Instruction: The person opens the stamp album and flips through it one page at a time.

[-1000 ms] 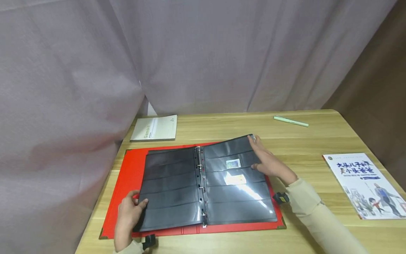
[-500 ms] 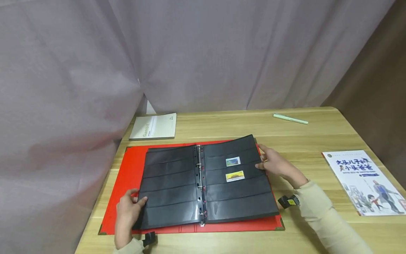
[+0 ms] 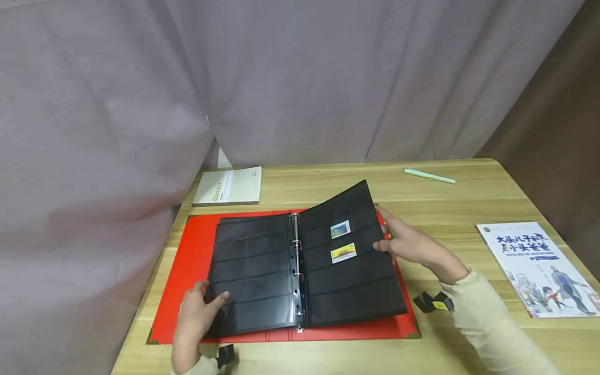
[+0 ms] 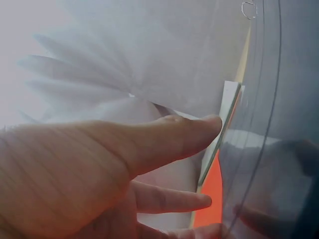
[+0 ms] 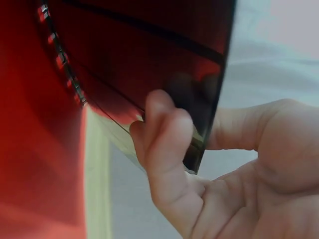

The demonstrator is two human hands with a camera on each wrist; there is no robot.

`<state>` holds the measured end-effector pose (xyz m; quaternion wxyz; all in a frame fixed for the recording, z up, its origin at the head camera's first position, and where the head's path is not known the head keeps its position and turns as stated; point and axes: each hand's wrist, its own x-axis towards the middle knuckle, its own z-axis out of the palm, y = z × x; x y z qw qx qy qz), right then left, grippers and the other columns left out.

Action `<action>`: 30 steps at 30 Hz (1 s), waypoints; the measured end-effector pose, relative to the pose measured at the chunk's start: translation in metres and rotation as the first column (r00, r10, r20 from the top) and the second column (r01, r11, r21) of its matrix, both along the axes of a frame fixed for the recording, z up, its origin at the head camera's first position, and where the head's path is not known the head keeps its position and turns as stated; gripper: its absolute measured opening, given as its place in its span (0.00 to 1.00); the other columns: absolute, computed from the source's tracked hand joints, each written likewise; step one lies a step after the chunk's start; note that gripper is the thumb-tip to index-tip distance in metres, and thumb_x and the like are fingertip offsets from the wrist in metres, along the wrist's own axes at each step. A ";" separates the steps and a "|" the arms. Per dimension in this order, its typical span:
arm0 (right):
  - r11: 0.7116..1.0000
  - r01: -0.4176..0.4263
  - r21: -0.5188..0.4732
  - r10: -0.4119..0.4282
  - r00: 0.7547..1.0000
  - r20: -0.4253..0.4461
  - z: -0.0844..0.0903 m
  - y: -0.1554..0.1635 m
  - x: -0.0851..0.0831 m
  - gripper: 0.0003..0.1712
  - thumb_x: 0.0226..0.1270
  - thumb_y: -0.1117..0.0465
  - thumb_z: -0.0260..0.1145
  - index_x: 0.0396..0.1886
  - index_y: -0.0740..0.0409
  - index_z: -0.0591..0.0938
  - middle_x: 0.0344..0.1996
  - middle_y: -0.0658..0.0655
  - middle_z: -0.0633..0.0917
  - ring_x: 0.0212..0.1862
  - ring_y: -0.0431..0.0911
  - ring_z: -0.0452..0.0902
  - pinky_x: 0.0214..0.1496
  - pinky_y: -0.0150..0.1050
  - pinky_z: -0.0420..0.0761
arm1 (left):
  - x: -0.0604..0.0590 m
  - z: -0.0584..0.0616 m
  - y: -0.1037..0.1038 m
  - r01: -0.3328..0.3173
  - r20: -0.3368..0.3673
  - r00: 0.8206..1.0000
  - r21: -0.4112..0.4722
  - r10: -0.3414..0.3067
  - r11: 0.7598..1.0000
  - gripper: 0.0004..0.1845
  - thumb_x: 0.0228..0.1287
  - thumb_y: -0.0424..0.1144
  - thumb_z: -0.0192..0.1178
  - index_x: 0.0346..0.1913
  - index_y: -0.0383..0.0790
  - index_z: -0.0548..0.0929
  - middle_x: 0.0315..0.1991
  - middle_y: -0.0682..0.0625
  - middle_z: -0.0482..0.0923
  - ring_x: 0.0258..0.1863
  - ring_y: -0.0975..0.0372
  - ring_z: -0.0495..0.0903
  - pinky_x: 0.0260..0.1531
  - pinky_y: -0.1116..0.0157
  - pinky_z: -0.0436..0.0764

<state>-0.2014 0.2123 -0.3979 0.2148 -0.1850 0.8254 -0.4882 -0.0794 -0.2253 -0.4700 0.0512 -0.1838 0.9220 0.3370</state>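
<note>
A red ring-binder stamp album [image 3: 187, 260] lies spread on the table, with black pocket pages on both sides of its metal rings [image 3: 296, 252]. My right hand [image 3: 412, 245] pinches the outer edge of the right-hand page [image 3: 351, 291], thumb on the front and fingers curled behind. That page slants up off the red cover. Two stamps, one blue-green [image 3: 340, 229] and one yellow [image 3: 344, 253], sit in its pockets. At the left page's [image 3: 253, 281] outer edge is my left hand [image 3: 194, 312], thumb extended over the page. In the left wrist view its thumb and fingers [image 4: 174, 139] look straight and spread.
A pale notepad [image 3: 227, 186] lies behind the album at the back left. Further right are a light green pen [image 3: 428, 176] and a white picture book [image 3: 539, 271]. Grey curtain [image 3: 300, 83] hangs along the table's back edge.
My right hand has gone from lying at the page's upper right edge to pinching it, and the page has tilted up leftward. The left hand has shifted slightly right.
</note>
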 end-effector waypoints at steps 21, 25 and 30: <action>0.997 0.040 -0.061 -0.046 0.993 -0.109 0.058 -0.043 0.006 0.47 0.65 0.76 0.59 0.79 0.70 0.47 0.45 0.70 0.84 0.15 0.48 0.72 0.26 0.42 0.82 | -0.030 0.072 0.075 0.211 -0.379 0.907 0.026 -0.186 0.977 0.25 0.69 0.41 0.64 0.64 0.33 0.76 0.52 0.39 0.81 0.49 0.48 0.81 0.47 0.48 0.79; 0.997 0.025 -0.067 -0.032 0.995 -0.099 0.069 -0.058 0.004 0.47 0.65 0.76 0.59 0.80 0.69 0.47 0.42 0.68 0.84 0.16 0.49 0.73 0.26 0.42 0.82 | -0.037 0.096 0.099 0.317 -0.485 0.835 0.040 -0.259 0.948 0.22 0.68 0.39 0.65 0.62 0.36 0.79 0.47 0.44 0.83 0.42 0.54 0.83 0.44 0.53 0.82; 0.998 0.010 -0.063 -0.016 0.995 -0.100 0.078 -0.081 0.002 0.46 0.65 0.76 0.58 0.79 0.69 0.48 0.33 0.62 0.84 0.18 0.47 0.75 0.26 0.40 0.81 | -0.043 0.123 0.124 0.464 -0.579 0.750 0.115 -0.320 0.878 0.18 0.70 0.37 0.63 0.60 0.38 0.80 0.41 0.49 0.84 0.37 0.61 0.84 0.40 0.59 0.85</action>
